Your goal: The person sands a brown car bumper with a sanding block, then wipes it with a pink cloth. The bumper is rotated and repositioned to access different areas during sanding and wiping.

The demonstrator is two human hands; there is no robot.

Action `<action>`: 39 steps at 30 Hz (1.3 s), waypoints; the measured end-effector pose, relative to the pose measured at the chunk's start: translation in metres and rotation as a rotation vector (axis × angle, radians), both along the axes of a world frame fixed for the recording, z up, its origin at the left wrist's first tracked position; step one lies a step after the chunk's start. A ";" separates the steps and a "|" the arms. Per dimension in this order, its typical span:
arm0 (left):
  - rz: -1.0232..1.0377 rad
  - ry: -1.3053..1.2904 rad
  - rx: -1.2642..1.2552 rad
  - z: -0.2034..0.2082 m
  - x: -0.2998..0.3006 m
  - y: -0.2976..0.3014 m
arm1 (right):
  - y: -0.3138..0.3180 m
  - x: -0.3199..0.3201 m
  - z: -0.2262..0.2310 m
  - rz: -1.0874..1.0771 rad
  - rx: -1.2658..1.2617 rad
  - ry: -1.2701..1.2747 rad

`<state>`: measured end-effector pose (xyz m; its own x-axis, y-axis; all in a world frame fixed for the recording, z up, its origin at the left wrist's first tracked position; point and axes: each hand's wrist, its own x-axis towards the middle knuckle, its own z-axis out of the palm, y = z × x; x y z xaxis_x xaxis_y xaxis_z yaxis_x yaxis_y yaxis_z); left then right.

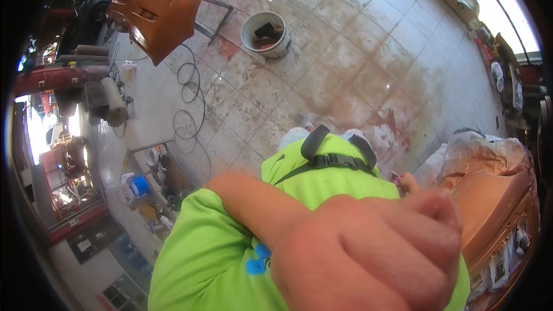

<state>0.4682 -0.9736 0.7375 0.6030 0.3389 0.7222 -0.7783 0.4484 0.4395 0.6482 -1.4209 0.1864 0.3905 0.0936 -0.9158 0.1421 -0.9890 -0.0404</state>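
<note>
The left hand (368, 247) crosses the shirt (199, 245), fingers curled; whether it holds anything, I cannot tell. The right hand (408, 184), its grip unclear, is left of the orange panel (489, 210).

The one head view looks steeply down from the wearer's head, over the lime-green shirt (328, 185) to the tiled floor (319, 83) well beyond; the left hand (368, 253) looms close to the lens, and fisheye curvature bends outer edges.
</note>
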 end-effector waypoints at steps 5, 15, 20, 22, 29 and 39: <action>0.326 -0.082 -0.180 0.010 -0.067 0.054 | 0.174 -0.011 -0.003 0.272 0.360 -0.262; 0.644 -0.133 -0.471 0.020 -0.172 0.147 | 0.402 0.014 0.029 0.273 0.547 0.018; 0.808 -0.554 -0.251 -0.023 -0.182 0.240 | 0.445 0.021 0.026 0.453 0.227 0.065; 0.640 -0.256 -0.074 -0.022 -0.226 0.283 | 0.474 0.021 0.021 0.776 0.218 -0.135; 0.770 1.212 0.173 -0.185 -0.341 0.436 | 0.761 -0.064 0.042 0.486 0.639 0.095; 0.845 2.650 -0.972 -0.454 -0.706 0.234 | 1.266 -0.302 0.292 0.300 1.412 0.870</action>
<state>-0.2380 -0.7397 0.2837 -0.6891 0.3048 -0.6575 0.3013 0.9456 0.1226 0.3461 -0.1552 0.4784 -0.3327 0.9427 0.0249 -0.2342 -0.0570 -0.9705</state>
